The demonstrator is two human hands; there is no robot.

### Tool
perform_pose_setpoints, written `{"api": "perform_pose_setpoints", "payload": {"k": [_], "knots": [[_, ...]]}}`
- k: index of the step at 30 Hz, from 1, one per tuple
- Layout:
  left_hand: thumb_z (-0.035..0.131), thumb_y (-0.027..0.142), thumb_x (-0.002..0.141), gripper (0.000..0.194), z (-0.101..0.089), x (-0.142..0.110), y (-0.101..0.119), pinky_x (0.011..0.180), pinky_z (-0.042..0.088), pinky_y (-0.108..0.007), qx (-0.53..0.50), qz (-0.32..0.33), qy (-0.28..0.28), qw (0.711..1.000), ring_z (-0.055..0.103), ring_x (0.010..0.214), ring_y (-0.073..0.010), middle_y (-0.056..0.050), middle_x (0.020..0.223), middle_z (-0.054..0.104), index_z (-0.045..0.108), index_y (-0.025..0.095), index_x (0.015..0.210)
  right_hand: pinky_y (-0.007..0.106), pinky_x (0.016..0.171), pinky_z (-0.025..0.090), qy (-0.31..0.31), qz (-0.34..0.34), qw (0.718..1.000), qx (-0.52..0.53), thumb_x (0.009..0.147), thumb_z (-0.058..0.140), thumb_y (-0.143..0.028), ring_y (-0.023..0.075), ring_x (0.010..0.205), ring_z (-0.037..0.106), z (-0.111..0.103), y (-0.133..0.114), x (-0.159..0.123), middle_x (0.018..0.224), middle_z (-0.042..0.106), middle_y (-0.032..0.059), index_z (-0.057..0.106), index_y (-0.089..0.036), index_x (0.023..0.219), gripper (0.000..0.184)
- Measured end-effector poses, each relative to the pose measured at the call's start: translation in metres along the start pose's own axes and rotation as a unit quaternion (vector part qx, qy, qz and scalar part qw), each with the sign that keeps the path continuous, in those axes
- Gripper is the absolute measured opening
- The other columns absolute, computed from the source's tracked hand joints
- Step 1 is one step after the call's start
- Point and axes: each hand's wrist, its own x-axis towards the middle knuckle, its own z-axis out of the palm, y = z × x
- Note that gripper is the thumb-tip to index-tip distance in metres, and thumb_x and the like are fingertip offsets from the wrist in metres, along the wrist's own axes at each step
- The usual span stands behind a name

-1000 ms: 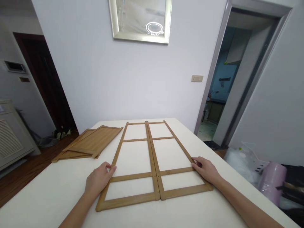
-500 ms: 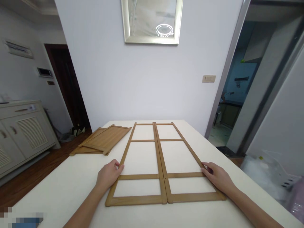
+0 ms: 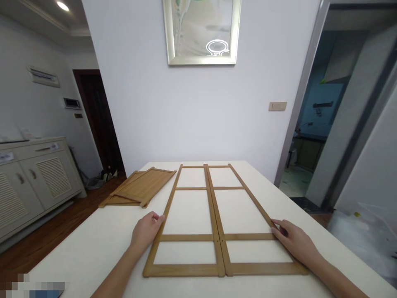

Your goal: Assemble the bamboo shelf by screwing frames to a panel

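Observation:
Two slim wooden frames lie flat and side by side on a white table, their long inner rails nearly touching. Each has crossbars that divide it into three openings. My left hand [image 3: 146,231] is at the outer rail of the left wooden frame [image 3: 187,238], fingers curled and thumb tip at the rail's edge. On the opposite side, my right hand [image 3: 294,240] pinches the outer rail of the right wooden frame [image 3: 248,236] between thumb and fingers. Small dark holes show in the inner rails near the lower crossbars.
Overlapping wooden panels [image 3: 142,188] lie at the table's [image 3: 93,240] far left. A wall [image 3: 198,111] stands behind the table, with a framed picture [image 3: 201,61] above. A cabinet [image 3: 40,174] stands at left; clear plastic wrapping [image 3: 356,236] lies at right.
The view has tilted up a little and shifted left, so everything appears lower and further right. My left thumb has drawn back slightly to the rail's outer edge. The frames remain side by side.

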Motion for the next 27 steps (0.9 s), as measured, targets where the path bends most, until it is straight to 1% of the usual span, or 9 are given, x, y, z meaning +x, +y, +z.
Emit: {"api": "perform_pose_setpoints", "payload": {"k": [4,6,8,11,14,16,22,25,27], "knots": [[0.041,0.051,0.084,0.036,0.000,0.017,-0.010,0.071,0.046,-0.032,-0.076,-0.081,0.044,0.993,0.065,0.066,-0.0214,-0.004,0.076,0.067,0.055,0.019,0.093,0.033,0.070,0.045,-0.004,-0.001,1.000,-0.003,0.082,0.041,-0.049,0.0232,0.075,0.062,0.000,0.000,0.000,0.078,0.065,0.0044,0.063,-0.021,0.106,0.043],[0.041,0.047,0.084,0.038,-0.003,0.023,-0.011,0.075,0.046,-0.034,-0.043,-0.083,0.081,0.992,0.066,0.077,-0.0242,-0.008,0.087,0.067,0.053,0.016,0.102,0.033,0.070,0.046,-0.001,-0.001,1.000,-0.003,0.082,0.041,-0.049,0.0231,0.075,0.062,0.000,0.000,0.000,0.077,0.065,0.0044,0.064,-0.021,0.105,0.043],[0.042,0.044,0.085,0.040,-0.007,0.026,-0.010,0.078,0.046,-0.036,0.022,-0.063,0.122,0.990,0.063,0.094,-0.0288,-0.014,0.102,0.063,0.051,0.013,0.109,0.032,0.069,0.046,0.007,-0.004,1.000,-0.001,0.081,0.042,-0.050,0.0229,0.074,0.062,0.000,0.000,0.000,0.076,0.065,0.0040,0.064,-0.022,0.103,0.042],[0.039,0.042,0.086,0.046,-0.013,0.030,-0.008,0.075,0.046,-0.040,0.096,-0.072,0.154,0.981,0.061,0.098,-0.0333,-0.020,0.116,0.055,0.047,0.011,0.119,0.032,0.070,0.046,0.015,-0.007,1.000,0.004,0.081,0.043,-0.050,0.0226,0.075,0.063,0.000,0.001,0.000,0.076,0.066,0.0035,0.065,-0.023,0.102,0.041],[0.037,0.042,0.087,0.048,-0.012,0.036,-0.012,0.073,0.046,-0.041,0.128,-0.098,0.147,0.976,0.063,0.092,-0.0342,-0.021,0.115,0.055,0.047,0.009,0.120,0.032,0.070,0.046,0.012,-0.004,1.000,0.010,0.081,0.042,-0.049,0.0224,0.076,0.062,0.001,0.002,0.000,0.078,0.066,0.0041,0.065,-0.022,0.104,0.043],[0.034,0.043,0.089,0.047,-0.008,0.040,-0.018,0.073,0.045,-0.041,0.134,-0.090,0.135,0.978,0.062,0.092,-0.0342,-0.020,0.111,0.058,0.050,0.009,0.117,0.032,0.071,0.046,0.010,-0.002,1.000,0.012,0.081,0.042,-0.049,0.0224,0.076,0.062,0.001,0.002,0.000,0.079,0.066,0.0046,0.065,-0.021,0.105,0.044],[0.031,0.043,0.090,0.037,-0.003,0.043,-0.024,0.071,0.045,-0.039,0.142,-0.061,0.101,0.983,0.063,0.089,-0.0318,-0.014,0.102,0.063,0.058,0.017,0.091,0.031,0.071,0.046,0.015,0.000,1.000,0.008,0.080,0.043,-0.049,0.0225,0.076,0.063,-0.001,0.000,-0.001,0.078,0.066,0.0045,0.066,-0.021,0.104,0.043],[0.033,0.046,0.089,0.039,-0.005,0.043,-0.021,0.071,0.045,-0.039,0.140,-0.057,0.104,0.983,0.063,0.089,-0.0318,-0.016,0.105,0.063,0.056,0.016,0.099,0.031,0.069,0.046,0.015,0.004,1.000,0.006,0.080,0.042,-0.050,0.0226,0.074,0.063,-0.002,-0.001,-0.001,0.077,0.066,0.0045,0.066,-0.021,0.103,0.044],[0.034,0.053,0.087,0.049,-0.005,0.044,-0.020,0.071,0.045,-0.040,0.138,-0.061,0.112,0.982,0.063,0.090,-0.0335,-0.018,0.107,0.062,0.054,0.013,0.106,0.031,0.070,0.046,0.016,0.002,1.000,0.007,0.080,0.042,-0.050,0.0228,0.075,0.063,-0.001,-0.001,-0.001,0.077,0.066,0.0046,0.066,-0.021,0.104,0.044]]}}
